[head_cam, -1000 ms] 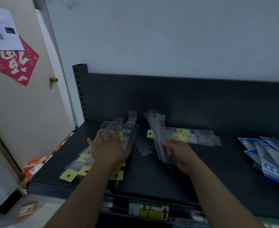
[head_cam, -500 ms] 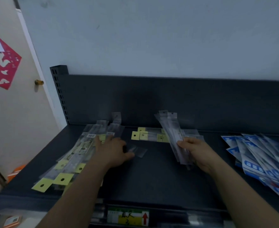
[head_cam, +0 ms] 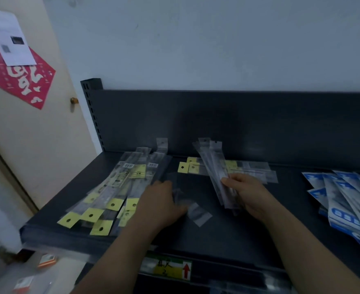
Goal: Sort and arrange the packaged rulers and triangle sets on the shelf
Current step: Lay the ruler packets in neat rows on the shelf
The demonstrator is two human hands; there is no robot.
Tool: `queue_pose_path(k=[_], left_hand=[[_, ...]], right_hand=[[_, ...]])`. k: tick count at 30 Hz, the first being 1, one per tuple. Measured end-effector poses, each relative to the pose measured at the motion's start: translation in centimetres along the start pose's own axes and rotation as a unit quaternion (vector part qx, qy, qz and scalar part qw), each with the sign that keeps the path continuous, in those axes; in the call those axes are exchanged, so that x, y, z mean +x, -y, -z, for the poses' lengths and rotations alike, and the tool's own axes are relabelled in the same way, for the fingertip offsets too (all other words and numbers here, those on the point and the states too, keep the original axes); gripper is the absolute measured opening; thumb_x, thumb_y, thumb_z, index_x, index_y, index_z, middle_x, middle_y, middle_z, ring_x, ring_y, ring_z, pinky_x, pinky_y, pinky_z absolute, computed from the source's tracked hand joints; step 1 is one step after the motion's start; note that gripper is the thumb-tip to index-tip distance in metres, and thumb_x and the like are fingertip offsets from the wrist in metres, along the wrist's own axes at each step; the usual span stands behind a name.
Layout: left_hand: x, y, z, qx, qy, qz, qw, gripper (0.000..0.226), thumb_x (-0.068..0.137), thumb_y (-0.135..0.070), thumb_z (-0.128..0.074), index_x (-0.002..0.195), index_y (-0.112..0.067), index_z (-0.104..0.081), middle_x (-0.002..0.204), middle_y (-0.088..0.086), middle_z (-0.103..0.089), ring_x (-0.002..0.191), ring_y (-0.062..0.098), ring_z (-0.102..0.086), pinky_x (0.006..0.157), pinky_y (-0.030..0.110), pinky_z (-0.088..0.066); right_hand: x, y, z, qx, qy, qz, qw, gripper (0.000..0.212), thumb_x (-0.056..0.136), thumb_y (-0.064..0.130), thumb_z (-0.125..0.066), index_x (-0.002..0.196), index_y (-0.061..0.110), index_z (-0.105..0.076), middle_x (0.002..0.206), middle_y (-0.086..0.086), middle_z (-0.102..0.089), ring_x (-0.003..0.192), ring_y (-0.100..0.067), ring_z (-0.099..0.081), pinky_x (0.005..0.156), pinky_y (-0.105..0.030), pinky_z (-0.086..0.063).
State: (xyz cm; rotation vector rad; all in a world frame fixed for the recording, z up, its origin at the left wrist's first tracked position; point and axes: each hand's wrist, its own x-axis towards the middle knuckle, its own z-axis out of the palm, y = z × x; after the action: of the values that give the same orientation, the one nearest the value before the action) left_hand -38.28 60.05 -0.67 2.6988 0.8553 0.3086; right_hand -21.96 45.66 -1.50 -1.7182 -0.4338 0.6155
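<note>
Bare deck of the dark grey metal shelf (head_cam: 228, 236) runs along the front edge and between the left hand (head_cam: 160, 205) and right hand (head_cam: 250, 195), broken by a small clear plastic sleeve (head_cam: 199, 212) touching the left one. A fanned pile of clear-sleeved rulers (head_cam: 122, 187) with yellow tabs covers the left end, overlapping blue-and-white packets (head_cam: 344, 196) the right. The right hand's gripped bundle of long clear sleeves (head_cam: 214, 170) slants toward the dark back panel (head_cam: 259, 124), which closes the rear.

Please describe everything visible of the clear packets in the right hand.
The bundle of clear packets is a fan of several long, narrow sleeves of glossy transparent plastic, with hang holes in the top tabs. The right hand grips its lower end; the tops tilt up and left, over the dark shelf.
</note>
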Motion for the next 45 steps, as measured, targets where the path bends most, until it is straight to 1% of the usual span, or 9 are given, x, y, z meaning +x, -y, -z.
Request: queue_pose_path(k=[9, 16, 20, 23, 26, 30, 36, 41, 45], left_hand=[[1.3, -0.9, -0.1, 0.074, -0.004, 0.084, 0.994, 0.017, 0.089, -0.009, -0.054, 0.106, -0.005, -0.057, 0.111, 0.013, -0.062, 0.102, 0.026, -0.06, 0.07, 0.026, -0.041], [4.0, 0.9, 0.8, -0.055, -0.049, 0.201, 0.977, 0.034, 0.085, -0.012, -0.062, 0.115, 0.002, -0.053, 0.108, 0.02, -0.063, 0.096, 0.031, -0.061, 0.065, 0.029, -0.036], [5.4, 1.4, 1.6, -0.179, -0.158, 0.169, 0.956, 0.028, 0.091, -0.016, -0.052, 0.114, -0.007, -0.066, 0.105, 0.013, -0.07, 0.09, 0.018, -0.065, 0.071, 0.028, -0.046], [5.4, 0.2, 1.0, -0.357, -0.081, 0.258, 0.894, 0.052, 0.101, -0.042, -0.03, 0.122, -0.003, -0.056, 0.118, 0.023, -0.062, 0.107, 0.035, -0.059, 0.09, 0.039, -0.046], [5.5, -1.1, 0.5, -0.509, -0.037, 0.293, 0.808, 0.056, 0.097, -0.057, -0.03, 0.085, -0.009, -0.055, 0.067, 0.004, -0.05, 0.055, 0.019, -0.044, 0.054, 0.027, -0.035], [5.6, -2.4, 0.5, -0.656, -0.014, 0.262, 0.707, 0.035, 0.098, -0.044, -0.04, 0.105, -0.012, -0.053, 0.072, -0.001, -0.054, 0.05, 0.009, -0.034, 0.048, 0.022, -0.028], [5.7, -3.2, -0.4, -0.699, 0.008, 0.217, 0.681, 0.056, 0.097, -0.058, -0.024, 0.123, -0.016, -0.051, 0.075, -0.002, -0.057, 0.051, 0.009, -0.031, 0.053, 0.026, -0.026], [5.5, -3.6, -1.0, -0.698, -0.004, 0.218, 0.682, 0.018, 0.1, -0.029, -0.045, 0.094, -0.016, -0.056, 0.074, -0.003, -0.052, 0.054, 0.009, -0.036, 0.053, 0.022, -0.031], [5.1, -4.6, -1.1, -0.718, 0.004, 0.191, 0.67, 0.025, 0.098, -0.01, -0.049, 0.074, -0.015, -0.055, 0.053, -0.002, -0.054, 0.04, 0.007, -0.049, 0.046, 0.019, -0.043]], right_hand=[[0.3, -0.7, 0.4, 0.019, 0.024, -0.001, 1.0, 0.014, 0.092, 0.023, -0.061, 0.094, 0.011, -0.068, 0.092, -0.004, -0.069, 0.081, -0.019, -0.063, 0.066, -0.03, -0.052], [0.6, -0.9, 0.5, 0.051, 0.02, -0.022, 0.998, 0.017, 0.09, 0.025, -0.062, 0.095, 0.01, -0.068, 0.098, -0.011, -0.07, 0.09, -0.029, -0.066, 0.079, -0.04, -0.056], [0.3, -0.6, 0.5, 0.04, 0.035, -0.009, 0.999, 0.018, 0.091, 0.024, -0.06, 0.093, 0.007, -0.063, 0.09, -0.013, -0.066, 0.077, -0.025, -0.061, 0.065, -0.035, -0.051], [0.0, -0.7, 0.5, 0.026, 0.047, -0.006, 0.999, 0.02, 0.086, 0.027, -0.063, 0.09, 0.008, -0.061, 0.088, -0.014, -0.068, 0.076, -0.028, -0.065, 0.069, -0.038, -0.055], [-0.1, -0.9, 0.6, 0.039, 0.06, -0.021, 0.997, 0.022, 0.079, 0.026, -0.065, 0.094, 0.01, -0.062, 0.097, -0.019, -0.071, 0.091, -0.036, -0.069, 0.082, -0.057, -0.054], [-0.2, -0.9, 0.7, 0.054, 0.06, -0.024, 0.996, 0.014, 0.083, 0.018, -0.063, 0.092, 0.008, -0.061, 0.096, -0.02, -0.07, 0.089, -0.034, -0.07, 0.083, -0.057, -0.054], [0.1, -1.1, 0.6, 0.068, 0.06, -0.016, 0.996, 0.011, 0.085, 0.015, -0.062, 0.093, 0.007, -0.06, 0.095, -0.02, -0.07, 0.085, -0.033, -0.071, 0.083, -0.056, -0.054], [0.2, -1.3, 0.6, 0.036, 0.049, -0.013, 0.998, 0.019, 0.08, 0.024, -0.064, 0.092, 0.009, -0.061, 0.099, -0.022, -0.069, 0.092, -0.037, -0.068, 0.083, -0.058, -0.053], [0.4, -1.3, 0.5, 0.028, 0.042, -0.004, 0.999, 0.015, 0.086, 0.021, -0.062, 0.094, 0.01, -0.061, 0.097, -0.018, -0.069, 0.09, -0.034, -0.069, 0.082, -0.055, -0.055]])
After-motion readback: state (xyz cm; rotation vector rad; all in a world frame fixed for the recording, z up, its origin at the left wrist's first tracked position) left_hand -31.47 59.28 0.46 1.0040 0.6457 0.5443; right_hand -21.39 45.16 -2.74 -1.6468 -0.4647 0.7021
